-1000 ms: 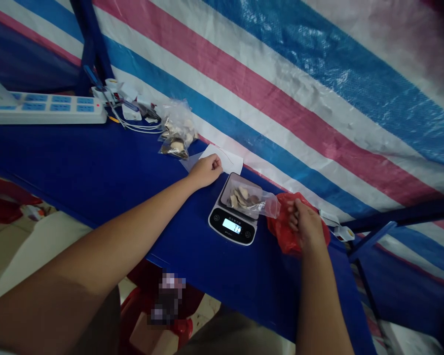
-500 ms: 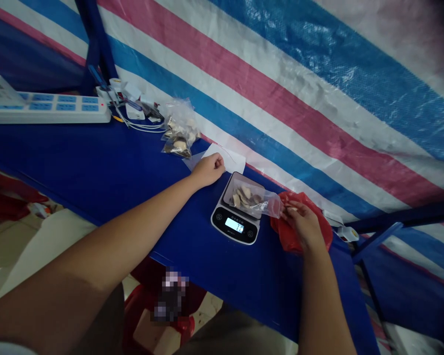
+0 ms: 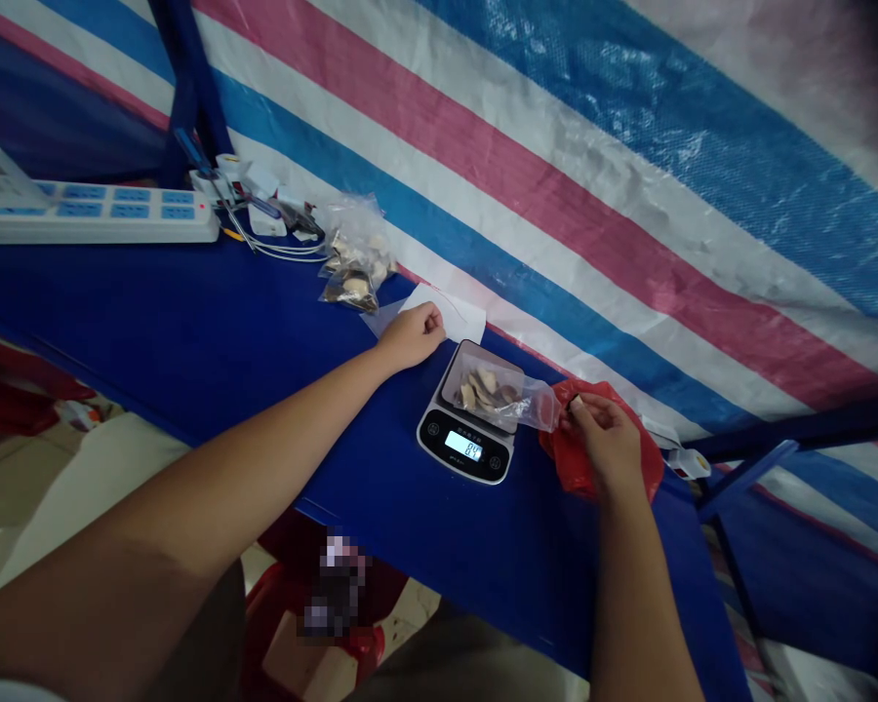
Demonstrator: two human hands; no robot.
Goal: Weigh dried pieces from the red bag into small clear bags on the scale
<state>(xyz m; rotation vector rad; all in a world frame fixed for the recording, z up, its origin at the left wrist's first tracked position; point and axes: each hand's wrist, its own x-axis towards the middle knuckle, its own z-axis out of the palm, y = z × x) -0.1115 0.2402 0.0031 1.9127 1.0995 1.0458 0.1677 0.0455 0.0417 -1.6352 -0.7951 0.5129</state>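
A clear plastic bag (image 3: 534,402) lies on a kitchen scale (image 3: 466,453), holding pale, dark-edged dried slices (image 3: 487,387) that look like mushroom. The scale's lit display (image 3: 463,447) reads about 8.4. At the bag's right end, my right hand (image 3: 609,436) pinches a small dark-edged slice (image 3: 575,403) between thumb and fingers. Under that hand is a crumpled red plastic bag (image 3: 644,453); its contents are hidden. My left hand (image 3: 412,334) rests in a loose fist on white paper (image 3: 459,314), left of the scale, with nothing showing in it.
Filled clear bags (image 3: 357,255) stand behind my left hand on the blue table (image 3: 190,331). Farther left are cables (image 3: 293,253), a screwdriver (image 3: 223,200) and a white power strip (image 3: 124,213). A striped tarp (image 3: 527,185) walls the back. A white plug-like object (image 3: 689,463) lies right.
My right hand has shifted slightly right, and a dark-edged slice now shows at its fingertips. The display has gone from about 7.1 to about 8.4. My left hand has stayed put.
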